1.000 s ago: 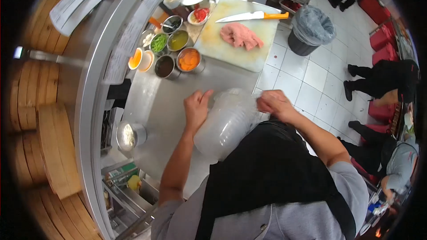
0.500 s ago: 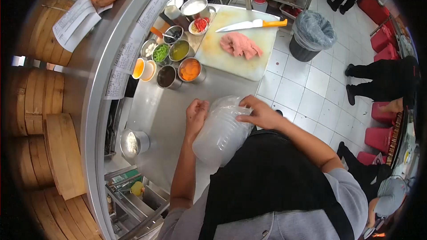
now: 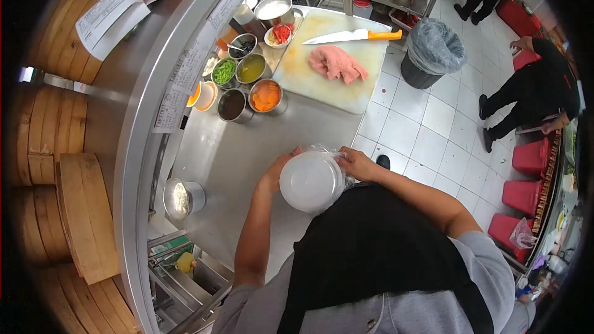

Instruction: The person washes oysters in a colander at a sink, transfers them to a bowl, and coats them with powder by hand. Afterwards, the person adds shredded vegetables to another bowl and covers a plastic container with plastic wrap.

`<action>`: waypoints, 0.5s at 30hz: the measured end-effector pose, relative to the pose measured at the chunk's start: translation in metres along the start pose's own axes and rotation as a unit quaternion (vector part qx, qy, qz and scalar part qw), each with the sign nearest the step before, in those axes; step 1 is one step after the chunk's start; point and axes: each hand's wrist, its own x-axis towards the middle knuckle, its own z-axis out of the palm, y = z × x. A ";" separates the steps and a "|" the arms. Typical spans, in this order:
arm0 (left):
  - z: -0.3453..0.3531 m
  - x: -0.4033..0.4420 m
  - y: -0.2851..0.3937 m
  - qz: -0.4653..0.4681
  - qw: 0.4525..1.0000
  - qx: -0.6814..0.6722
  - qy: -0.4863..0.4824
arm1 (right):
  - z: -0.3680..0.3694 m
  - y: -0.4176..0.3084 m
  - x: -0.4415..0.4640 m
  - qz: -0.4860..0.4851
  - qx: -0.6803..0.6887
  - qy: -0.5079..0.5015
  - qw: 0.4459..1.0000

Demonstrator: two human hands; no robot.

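A stack of round translucent plastic containers (image 3: pixel 309 180) in a thin clear plastic bag (image 3: pixel 323 148) is held close to the black apron, with its round end turned up toward me. My left hand (image 3: pixel 281 168) wraps the bag's upper left side, its fingertips partly hidden by the stack. On the other side, my right hand (image 3: pixel 359 164) pinches the bag's loose edge between thumb and fingers. Beneath both hands lies the steel worktop (image 3: pixel 216 167).
Metal cups hold carrot slices (image 3: pixel 266 96), chopped greens (image 3: pixel 224 72) and sauces. A knife (image 3: pixel 352 36) and pink meat (image 3: pixel 337 64) lie on the cutting board (image 3: pixel 297 80). A cup of white contents (image 3: pixel 180 198) stands left. A lined bin (image 3: pixel 433 49) and a co-worker (image 3: pixel 535 89) are at right.
The container stack has tipped so its round end now faces up. My right hand has lowered slightly and my left hand has shifted along the bag's side.
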 end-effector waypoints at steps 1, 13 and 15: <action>-0.004 0.003 -0.019 0.026 0.999 -0.016 0.025 | -0.002 0.001 -0.002 0.005 0.041 -0.019 0.999; 0.065 -0.060 -0.116 0.307 0.934 -0.019 0.180 | -0.030 -0.073 -0.065 -0.041 -0.159 -0.104 0.981; 0.065 -0.050 -0.129 0.286 0.933 0.051 0.213 | -0.017 -0.061 -0.049 -0.028 -0.202 -0.116 0.972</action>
